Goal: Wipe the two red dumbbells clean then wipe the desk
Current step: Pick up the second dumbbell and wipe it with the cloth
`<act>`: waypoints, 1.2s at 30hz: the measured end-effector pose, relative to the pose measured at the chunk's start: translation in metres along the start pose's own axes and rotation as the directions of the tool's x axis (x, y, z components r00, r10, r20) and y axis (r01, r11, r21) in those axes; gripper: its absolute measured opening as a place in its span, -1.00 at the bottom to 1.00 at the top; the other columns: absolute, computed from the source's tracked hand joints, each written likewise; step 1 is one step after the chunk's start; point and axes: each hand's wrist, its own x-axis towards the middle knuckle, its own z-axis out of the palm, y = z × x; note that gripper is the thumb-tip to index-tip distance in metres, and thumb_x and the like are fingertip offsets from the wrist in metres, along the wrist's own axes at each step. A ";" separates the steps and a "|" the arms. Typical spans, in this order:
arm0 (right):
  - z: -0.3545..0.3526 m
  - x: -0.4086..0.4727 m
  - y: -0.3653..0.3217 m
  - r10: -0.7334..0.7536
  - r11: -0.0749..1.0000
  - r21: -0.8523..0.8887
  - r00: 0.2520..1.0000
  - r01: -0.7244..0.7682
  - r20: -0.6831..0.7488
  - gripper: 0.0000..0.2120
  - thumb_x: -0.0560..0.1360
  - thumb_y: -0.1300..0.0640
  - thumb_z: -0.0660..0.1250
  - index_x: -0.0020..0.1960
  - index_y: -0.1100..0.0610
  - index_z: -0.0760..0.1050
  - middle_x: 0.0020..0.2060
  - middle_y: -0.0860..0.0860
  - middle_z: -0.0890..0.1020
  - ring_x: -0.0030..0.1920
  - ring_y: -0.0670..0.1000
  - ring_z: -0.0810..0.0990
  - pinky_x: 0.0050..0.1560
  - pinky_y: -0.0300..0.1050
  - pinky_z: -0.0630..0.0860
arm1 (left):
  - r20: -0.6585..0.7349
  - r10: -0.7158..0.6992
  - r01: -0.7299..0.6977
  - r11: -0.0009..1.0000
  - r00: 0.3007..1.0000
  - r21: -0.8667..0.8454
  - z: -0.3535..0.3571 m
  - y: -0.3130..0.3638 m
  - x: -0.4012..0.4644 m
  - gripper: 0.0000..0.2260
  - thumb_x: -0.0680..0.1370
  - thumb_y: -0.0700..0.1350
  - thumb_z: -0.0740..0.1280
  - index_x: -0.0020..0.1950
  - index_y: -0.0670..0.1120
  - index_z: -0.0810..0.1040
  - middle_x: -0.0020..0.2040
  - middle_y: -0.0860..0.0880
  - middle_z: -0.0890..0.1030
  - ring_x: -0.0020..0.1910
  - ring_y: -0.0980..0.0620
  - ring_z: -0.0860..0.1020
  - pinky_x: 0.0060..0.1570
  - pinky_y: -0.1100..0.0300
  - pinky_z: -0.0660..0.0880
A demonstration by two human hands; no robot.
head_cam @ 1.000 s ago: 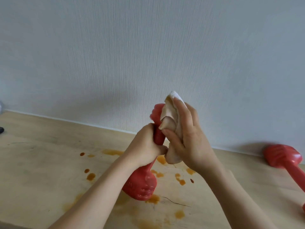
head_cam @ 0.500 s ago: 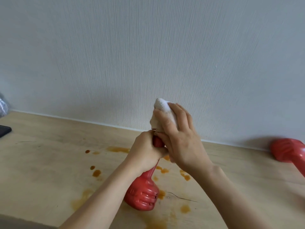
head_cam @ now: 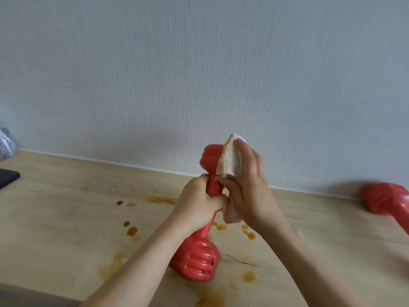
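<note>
Above stained desk, left hand gripping dumbbell, right hand pressing cloth

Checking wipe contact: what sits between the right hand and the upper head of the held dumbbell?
In the head view, a stained cloth lies between the right hand and the dumbbell, whose handle the left hand grips.

The worktop lies bare on the left between a dark flat thing at the edge and the spills. Mid-scene, both arms and the upright dumbbell block passage. A second dumbbell lies at far right by the wall, with open wood between.
</note>
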 end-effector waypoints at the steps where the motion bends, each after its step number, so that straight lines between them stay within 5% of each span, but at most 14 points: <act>1: 0.004 0.002 -0.007 -0.002 0.995 -0.101 1.000 0.001 -0.013 -0.41 0.52 0.10 0.26 0.47 -0.05 0.07 0.37 0.06 0.22 0.26 0.07 0.35 0.26 0.06 0.41 | -0.014 0.014 -0.013 0.998 1.000 0.063 0.001 0.002 0.001 -0.92 0.37 -0.21 0.36 -0.22 -0.14 0.47 -0.38 -0.08 0.53 -0.43 0.02 0.47 -0.45 0.30 0.33; 4: 0.011 0.008 -0.014 -0.122 0.903 -0.421 0.990 0.080 -0.075 -0.44 0.52 0.02 0.17 0.47 0.06 0.09 0.34 0.22 0.28 0.33 0.23 0.28 0.28 0.08 0.38 | -0.029 0.052 -0.048 0.989 0.998 0.139 0.005 0.006 0.000 -0.84 0.40 -0.23 0.34 -0.32 -0.09 0.40 -0.44 0.01 0.48 -0.47 0.12 0.38 -0.54 0.38 0.27; 9: -0.004 0.001 0.009 -0.015 0.997 0.076 1.000 0.016 -0.017 -0.40 0.45 0.07 0.30 0.38 -0.17 0.09 0.31 -0.02 0.21 0.35 -0.01 0.25 0.30 -0.35 0.24 | 0.007 0.045 -0.045 0.997 0.999 0.060 0.005 0.000 0.004 -0.88 0.32 -0.28 0.38 -0.28 -0.16 0.45 -0.47 0.02 0.41 -0.51 0.10 0.36 -0.52 0.29 0.24; 13: -0.006 -0.009 0.023 0.049 0.967 0.252 0.998 -0.038 -0.035 -0.39 0.45 -0.04 0.29 0.40 -0.11 0.07 0.27 -0.04 0.34 0.28 -0.10 0.40 0.29 -0.25 0.34 | 0.040 0.025 -0.024 1.000 0.999 -0.018 0.005 0.000 0.003 -0.86 0.28 -0.22 0.41 -0.30 -0.11 0.46 -0.44 0.01 0.42 -0.48 0.09 0.40 -0.44 0.24 0.32; 16: -0.007 -0.012 0.025 0.095 0.958 0.274 0.995 -0.083 -0.033 -0.32 0.47 0.02 0.32 0.44 0.07 0.00 0.22 -0.08 0.38 0.15 -0.22 0.47 0.16 -0.36 0.38 | 0.059 0.007 0.001 0.990 0.998 -0.141 0.005 0.001 0.001 -0.87 0.24 -0.17 0.37 -0.25 -0.02 0.56 -0.41 0.03 0.51 -0.39 0.03 0.50 -0.33 0.12 0.43; 20: -0.003 -0.008 0.016 0.161 0.960 0.234 0.987 -0.151 -0.025 -0.29 0.49 0.12 0.35 0.48 0.14 0.01 0.24 0.05 0.42 0.19 -0.05 0.48 0.21 -0.29 0.40 | 0.045 0.022 -0.018 0.997 0.999 -0.072 0.003 0.001 0.003 -0.88 0.26 -0.12 0.37 -0.22 -0.03 0.53 -0.37 -0.02 0.54 -0.31 -0.14 0.59 -0.24 -0.02 0.53; 24: 0.004 -0.002 -0.006 0.171 0.984 0.059 0.980 -0.166 -0.099 -0.31 0.53 0.14 0.32 0.50 0.08 -0.02 0.35 0.09 0.23 0.20 -0.14 0.26 -0.01 -0.71 0.13 | -0.016 0.054 -0.053 0.997 0.998 0.057 0.001 0.005 0.005 -0.86 0.29 -0.08 0.31 -0.19 -0.07 0.50 -0.32 -0.07 0.61 -0.32 -0.04 0.59 -0.34 0.09 0.49; 27: 0.003 0.002 -0.006 0.138 0.990 0.050 0.986 -0.134 -0.096 -0.30 0.51 0.11 0.35 0.49 0.07 0.00 0.30 0.06 0.26 0.20 -0.12 0.30 0.04 -0.68 0.15 | -0.009 0.051 -0.051 0.998 0.999 0.029 0.003 0.005 0.005 -0.78 0.24 -0.07 0.26 -0.16 -0.10 0.51 -0.36 -0.04 0.59 -0.40 0.03 0.55 -0.39 0.13 0.43; 31: -0.010 -0.001 0.010 0.093 0.968 0.237 0.995 -0.085 -0.023 -0.34 0.47 0.09 0.36 0.43 0.07 0.05 0.22 0.02 0.44 0.21 -0.03 0.49 0.23 -0.14 0.44 | 0.055 0.043 -0.037 0.994 0.998 -0.105 0.007 0.004 0.001 -0.87 0.27 -0.17 0.34 -0.21 -0.06 0.50 -0.40 -0.01 0.54 -0.43 0.04 0.52 -0.37 0.09 0.45; 36: -0.026 -0.007 0.021 0.114 0.934 0.333 0.992 -0.127 0.058 -0.42 0.47 0.25 0.31 0.37 0.06 0.08 0.08 -0.10 0.48 -0.04 -0.23 0.56 -0.05 -0.34 0.51 | 0.147 0.044 -0.017 0.983 0.988 -0.181 0.007 0.004 0.003 -0.76 0.25 -0.18 0.33 -0.12 -0.23 0.48 -0.38 -0.07 0.48 -0.39 -0.01 0.50 -0.33 0.09 0.42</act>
